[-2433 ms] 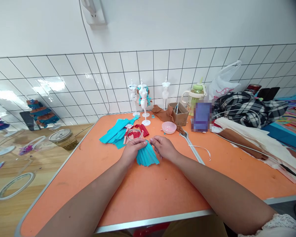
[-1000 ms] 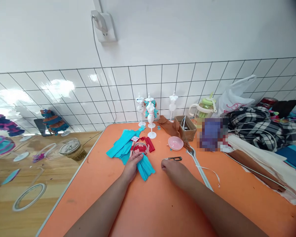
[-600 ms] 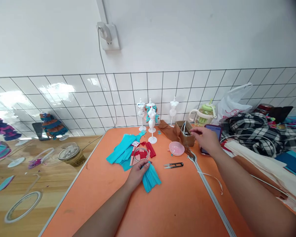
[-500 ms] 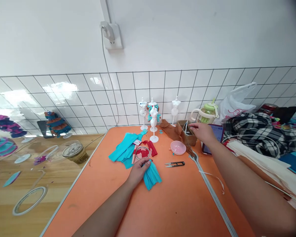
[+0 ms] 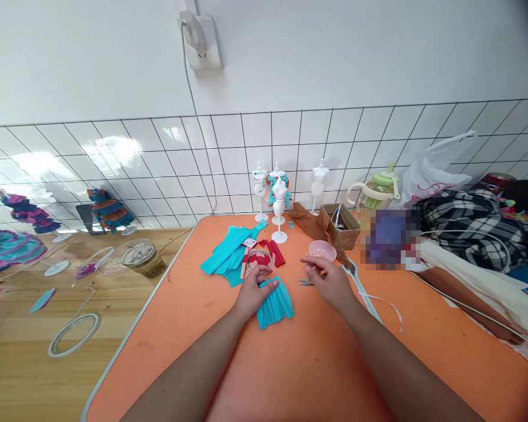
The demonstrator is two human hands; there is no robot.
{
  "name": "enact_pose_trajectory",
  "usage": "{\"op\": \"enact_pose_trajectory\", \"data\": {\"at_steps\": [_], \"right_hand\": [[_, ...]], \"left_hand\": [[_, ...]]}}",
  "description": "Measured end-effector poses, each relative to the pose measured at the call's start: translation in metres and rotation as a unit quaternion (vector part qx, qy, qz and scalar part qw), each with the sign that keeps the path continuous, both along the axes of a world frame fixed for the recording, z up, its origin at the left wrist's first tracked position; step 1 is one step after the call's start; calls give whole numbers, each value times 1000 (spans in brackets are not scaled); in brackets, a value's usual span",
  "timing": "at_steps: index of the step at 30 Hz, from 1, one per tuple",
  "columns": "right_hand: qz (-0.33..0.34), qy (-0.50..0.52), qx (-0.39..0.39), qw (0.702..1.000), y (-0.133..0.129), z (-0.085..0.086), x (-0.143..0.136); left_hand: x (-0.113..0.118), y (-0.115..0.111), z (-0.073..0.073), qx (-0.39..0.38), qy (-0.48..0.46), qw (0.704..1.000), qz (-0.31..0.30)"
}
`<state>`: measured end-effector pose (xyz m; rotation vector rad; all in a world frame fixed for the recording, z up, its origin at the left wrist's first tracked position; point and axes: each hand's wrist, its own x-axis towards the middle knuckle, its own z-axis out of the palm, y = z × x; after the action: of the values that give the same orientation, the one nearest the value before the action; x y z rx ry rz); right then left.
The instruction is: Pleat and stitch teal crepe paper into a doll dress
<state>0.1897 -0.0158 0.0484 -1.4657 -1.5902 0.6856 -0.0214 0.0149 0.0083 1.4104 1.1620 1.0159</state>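
Pinched between the thumb and fingers of my left hand is a gathered turquoise cloth piece, its pleats fanning out to the right. My right hand hovers over the small scissors, fingertips pressed together; whatever they hold, if anything, is too small to make out. A pink bowl lies just behind it. Beyond my left hand are a round hoop, red cloth strips and a larger turquoise cloth.
White mannequin stands line the back by the tiled wall. A cardboard box and a green-lidded bottle stand at the back right. Plaid cloth lies far right, a lidded jar to the left.
My right hand has come back from the cardboard box to the middle, near the scissors. My left hand still holds the turquoise piece. The view has shifted slightly.
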Motion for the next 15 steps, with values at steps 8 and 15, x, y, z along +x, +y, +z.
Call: {"op": "enact_pose_trajectory", "data": {"at_steps": [8,15], "right_hand": [[153,249,-193,937,-7,-28,-25],[146,347,-170,911,-9,-26,-10]], "left_hand": [[9,-16,14,36,4,993,-109],[2,-10,16,-51,-115,976,-177]]}}
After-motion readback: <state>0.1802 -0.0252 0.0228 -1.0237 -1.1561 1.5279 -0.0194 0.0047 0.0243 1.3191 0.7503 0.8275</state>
